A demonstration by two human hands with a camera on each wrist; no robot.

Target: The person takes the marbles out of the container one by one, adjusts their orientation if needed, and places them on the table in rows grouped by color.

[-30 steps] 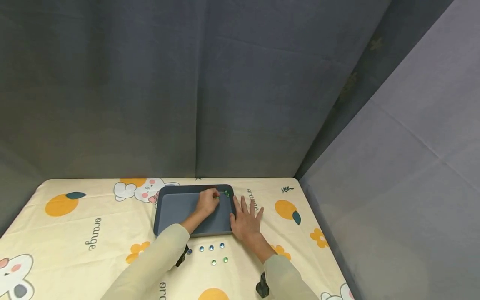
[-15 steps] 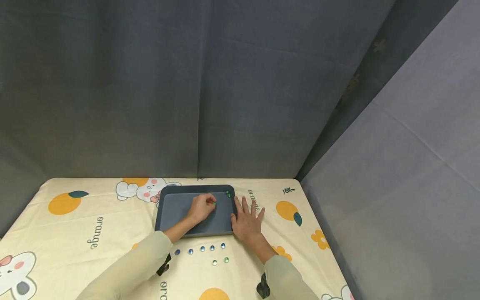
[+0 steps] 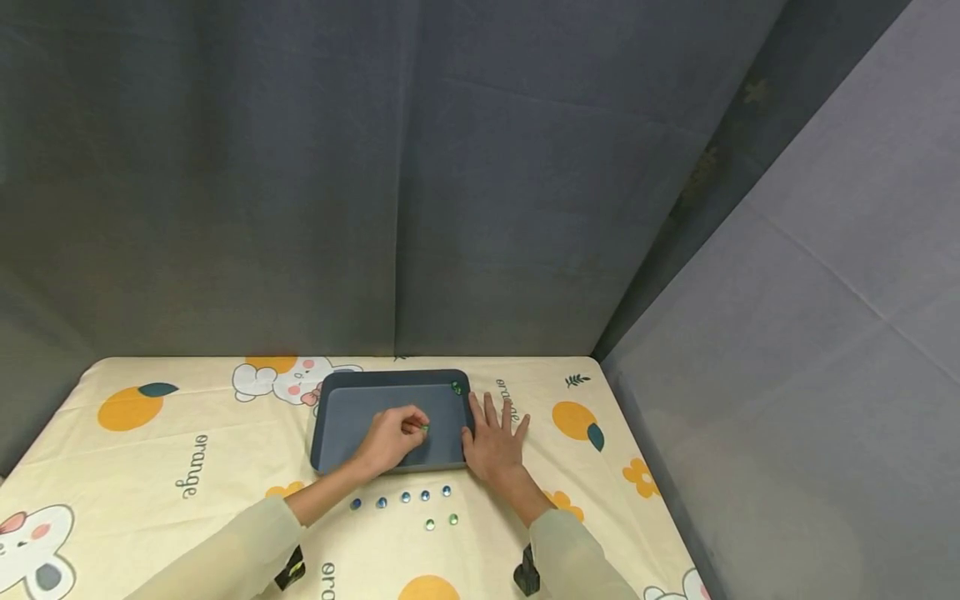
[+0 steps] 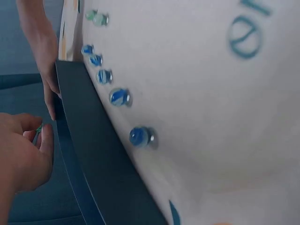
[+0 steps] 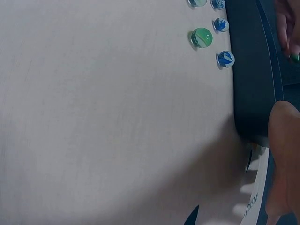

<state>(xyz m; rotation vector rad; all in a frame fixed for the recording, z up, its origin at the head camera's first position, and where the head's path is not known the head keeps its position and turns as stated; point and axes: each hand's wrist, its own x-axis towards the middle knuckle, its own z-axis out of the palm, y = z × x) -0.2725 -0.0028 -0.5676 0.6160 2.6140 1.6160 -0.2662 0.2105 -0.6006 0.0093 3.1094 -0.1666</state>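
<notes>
My left hand (image 3: pixel 390 438) is over the inside of a dark grey baking tray (image 3: pixel 345 421). Thumb and fingertips pinch a green glass marble (image 4: pixel 39 127); the fingers partly cover it. At the tray's right side my right hand (image 3: pixel 495 452) lies with its fingers spread, the thumb side against the rim. More green marbles (image 3: pixel 456 387) sit together in the far right corner of the tray. On the cloth before the tray, several blue marbles (image 3: pixel 406 497) form a loose row. Nearer to me are two green marbles, one (image 5: pixel 202 37) clearly seen in the right wrist view.
A cream tablecloth (image 3: pixel 240 450) printed with oranges, flowers and rabbits covers the table. Dark grey cloth (image 3: pixel 300 208) hangs behind the table, and a lighter grey panel (image 3: pixel 787 375) stands along the right side.
Inside the tray, my left hand has drawn back from near the far right corner towards the front and left, a green marble between its fingertips. The right hand stays at the rim.
</notes>
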